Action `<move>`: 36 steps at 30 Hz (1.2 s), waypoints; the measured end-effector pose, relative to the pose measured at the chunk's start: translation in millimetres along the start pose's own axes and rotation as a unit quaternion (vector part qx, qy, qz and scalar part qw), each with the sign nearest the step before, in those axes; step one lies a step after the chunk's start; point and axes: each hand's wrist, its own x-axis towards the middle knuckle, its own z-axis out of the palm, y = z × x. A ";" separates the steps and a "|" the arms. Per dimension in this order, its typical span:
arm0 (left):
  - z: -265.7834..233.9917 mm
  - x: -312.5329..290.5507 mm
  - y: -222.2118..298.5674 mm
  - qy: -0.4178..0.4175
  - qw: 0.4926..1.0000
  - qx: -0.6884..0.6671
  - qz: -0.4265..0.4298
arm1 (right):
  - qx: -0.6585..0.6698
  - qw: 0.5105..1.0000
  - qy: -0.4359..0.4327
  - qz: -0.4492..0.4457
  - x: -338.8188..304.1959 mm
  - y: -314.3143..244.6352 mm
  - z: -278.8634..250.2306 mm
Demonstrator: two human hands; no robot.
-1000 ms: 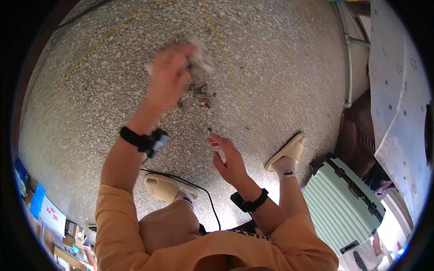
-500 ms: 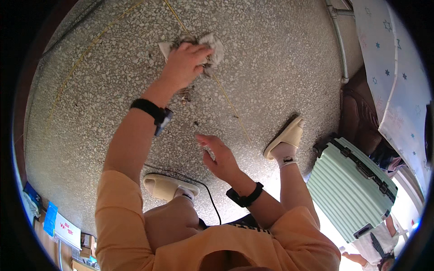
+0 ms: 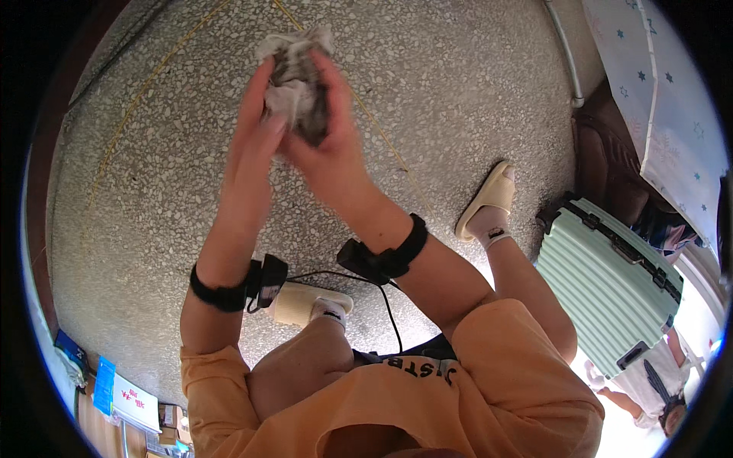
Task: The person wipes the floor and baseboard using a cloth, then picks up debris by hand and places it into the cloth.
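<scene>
Between my two hands I hold a crumpled, dirt-smudged white tissue above the speckled stone-chip floor. My left hand presses along its left side, slightly blurred by motion. Cupped around the right and lower side is my right hand, with its thumb and fingers against the grey, soiled part. The tissue's upper edge fans out past my fingertips. Black bands with small dark boxes sit on both wrists.
My beige slippers stand on the floor, with a black cable near the left one. On the right are a mint-green suitcase, a brown leather seat and star-patterned cloth. Another person is at the lower right.
My left hand has lifted the tissue off the floor and drawn it slightly left. My right hand has come up from near the slippers to hold it too. The dark debris is no longer visible.
</scene>
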 end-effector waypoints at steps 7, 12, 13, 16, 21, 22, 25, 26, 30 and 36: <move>-60.4 -47.7 5.6 0.071 0.995 0.071 0.019 | 0.307 0.937 0.017 0.167 30.4 -19.2 -91.9; -97.8 -95.5 -39.8 0.205 0.972 0.062 -0.093 | 0.136 0.965 0.062 0.213 74.9 52.7 -209.0; -97.0 -101.6 -45.1 0.207 0.972 0.062 -0.094 | 0.032 0.973 0.056 0.222 83.1 77.1 -227.2; -95.9 -121.6 -58.3 0.155 0.973 0.076 -0.151 | -0.403 0.892 0.086 0.183 96.4 105.2 -215.6; -85.8 -128.8 -78.6 0.087 0.978 0.047 -0.181 | -0.592 0.789 -0.033 0.161 66.2 135.0 -125.4; -81.9 -128.1 -84.0 0.057 0.981 0.064 -0.173 | -0.604 0.783 -0.041 0.140 55.2 133.9 -110.4; -54.2 -115.9 -82.8 -0.025 0.976 0.154 -0.153 | -0.552 0.825 -0.097 0.071 25.4 128.4 -82.4; -42.1 -113.4 -88.2 -0.089 0.975 0.160 -0.129 | -0.478 0.866 -0.141 0.021 16.9 126.2 -78.6; -6.6 -121.9 -110.6 -0.305 0.925 0.217 -0.072 | -0.152 0.976 0.079 0.136 21.6 88.4 -121.9; 4.1 -144.8 -122.5 -0.523 0.772 0.295 -0.208 | 0.195 0.890 0.221 0.349 -88.3 17.0 -220.4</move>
